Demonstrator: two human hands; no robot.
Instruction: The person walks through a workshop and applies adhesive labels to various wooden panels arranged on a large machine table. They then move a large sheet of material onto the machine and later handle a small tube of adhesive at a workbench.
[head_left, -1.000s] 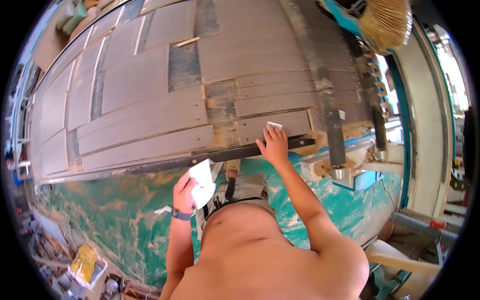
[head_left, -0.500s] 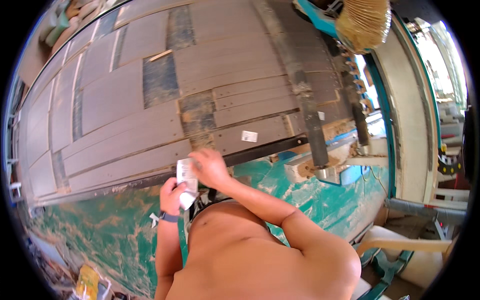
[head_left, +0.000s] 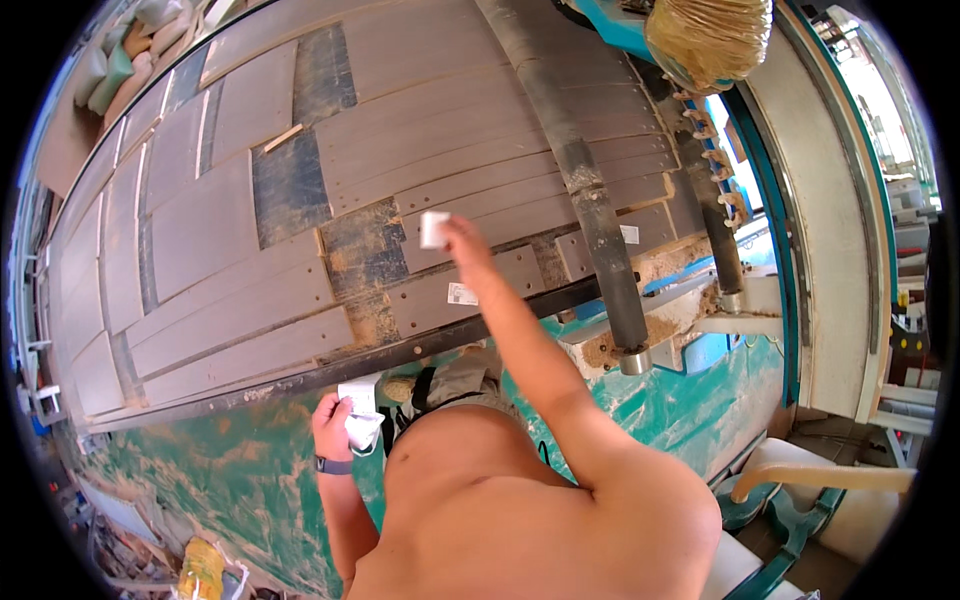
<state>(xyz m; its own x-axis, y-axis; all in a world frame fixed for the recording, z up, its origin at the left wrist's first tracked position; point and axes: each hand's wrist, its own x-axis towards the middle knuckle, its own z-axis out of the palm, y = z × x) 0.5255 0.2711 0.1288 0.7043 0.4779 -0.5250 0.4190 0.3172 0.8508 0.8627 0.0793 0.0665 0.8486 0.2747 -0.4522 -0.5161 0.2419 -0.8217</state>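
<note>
Your left hand, 1: closed on a bent white label strip, held just short of the desk's near edge. Dark wristband, 1, on your left wrist. Green floor, streaked with pale dust, below you. White label on a panel, 1: the printed label lies flat on your near panel, beside your right forearm. Your right hand, 1: fingers pinching a small white label over the grey-brown panels; whether it touches them, you cannot tell. Dark roller, 1, to your right, with another white label just past it. Desk, dark and dusty between panels; thin wood strip, 1, farther off. Translucent yellowish hose, 1, far right.
</note>
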